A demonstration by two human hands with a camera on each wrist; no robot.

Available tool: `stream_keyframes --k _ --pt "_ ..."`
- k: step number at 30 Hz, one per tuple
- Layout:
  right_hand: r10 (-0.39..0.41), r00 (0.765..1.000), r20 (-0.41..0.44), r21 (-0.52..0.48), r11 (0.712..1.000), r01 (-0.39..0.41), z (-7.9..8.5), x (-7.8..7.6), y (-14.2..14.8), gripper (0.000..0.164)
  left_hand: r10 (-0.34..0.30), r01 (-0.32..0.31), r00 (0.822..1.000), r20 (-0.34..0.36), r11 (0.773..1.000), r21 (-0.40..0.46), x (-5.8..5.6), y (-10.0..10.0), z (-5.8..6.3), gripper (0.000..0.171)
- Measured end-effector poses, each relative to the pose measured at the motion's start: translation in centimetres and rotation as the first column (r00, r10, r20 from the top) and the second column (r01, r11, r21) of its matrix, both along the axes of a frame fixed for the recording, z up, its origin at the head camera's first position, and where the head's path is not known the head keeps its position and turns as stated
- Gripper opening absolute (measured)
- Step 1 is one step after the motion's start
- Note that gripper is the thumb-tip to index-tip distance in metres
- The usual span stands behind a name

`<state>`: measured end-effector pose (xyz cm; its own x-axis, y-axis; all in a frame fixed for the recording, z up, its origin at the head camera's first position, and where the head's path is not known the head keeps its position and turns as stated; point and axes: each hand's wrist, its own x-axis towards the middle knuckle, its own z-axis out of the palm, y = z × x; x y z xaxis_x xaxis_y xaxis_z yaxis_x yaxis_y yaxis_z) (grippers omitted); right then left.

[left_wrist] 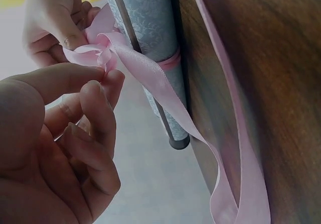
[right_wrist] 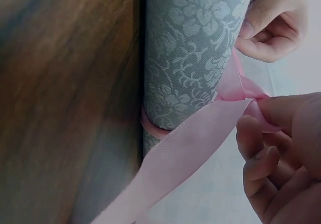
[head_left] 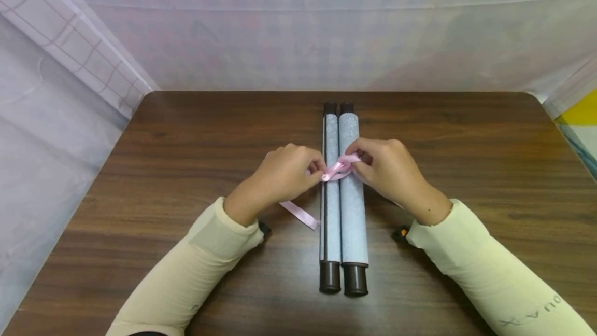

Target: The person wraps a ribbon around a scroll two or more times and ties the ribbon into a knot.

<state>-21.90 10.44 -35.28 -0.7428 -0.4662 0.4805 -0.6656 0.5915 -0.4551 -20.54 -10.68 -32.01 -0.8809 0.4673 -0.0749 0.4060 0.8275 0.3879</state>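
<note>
A scroll (head_left: 353,217) rolled from both ends into two parallel rods lies lengthwise on the table, covered in pale blue-grey floral fabric with dark brown end caps. Pink satin ribbon (head_left: 337,171) is looped and twisted over its middle. My left hand (head_left: 289,172) pinches the ribbon between thumb and forefinger above the left rod. Over the right rod, my right hand (head_left: 389,170) pinches a loop of the same ribbon. In the left wrist view, a long ribbon tail (left_wrist: 160,91) hangs down to the tabletop. Another wide tail (right_wrist: 175,153) crosses the floral roll in the right wrist view.
The brown wood-grain table (head_left: 186,134) has rounded far corners. Behind it hangs a pale sheet (head_left: 298,40), and a white grid-patterned cloth (head_left: 70,35) covers the left side. A yellow patch (head_left: 580,115) shows at the far right.
</note>
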Motion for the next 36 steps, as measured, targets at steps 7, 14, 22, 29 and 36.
stream_keyframes --k 7,14,22,29,36 --pt "-0.055 0.998 -0.025 0.013 0.998 0.055 0.2 0.0 0.0 0.008 0.004 -0.004 1.000 -0.009 1.000 -0.009 -0.2 0.0 0.1 0.009" --pt "-0.089 0.996 0.017 0.087 0.992 0.087 0.6 0.0 0.5 0.019 0.003 -0.003 1.000 -0.013 1.000 -0.009 -0.1 0.0 0.1 0.008" --pt "-0.093 0.991 0.094 0.192 0.979 0.073 1.7 0.0 1.4 0.030 0.008 -0.009 1.000 -0.018 1.000 -0.010 -0.1 0.0 0.2 0.009" --pt "-0.122 0.992 0.032 0.172 0.978 0.115 1.6 -0.4 1.6 0.021 0.013 -0.013 1.000 -0.025 1.000 -0.011 -0.1 -0.1 0.4 0.009" --pt "-0.137 0.991 -0.010 0.132 0.982 0.137 1.4 -0.6 1.7 0.011 0.015 -0.015 1.000 -0.024 1.000 -0.005 -0.2 0.0 0.6 0.009"
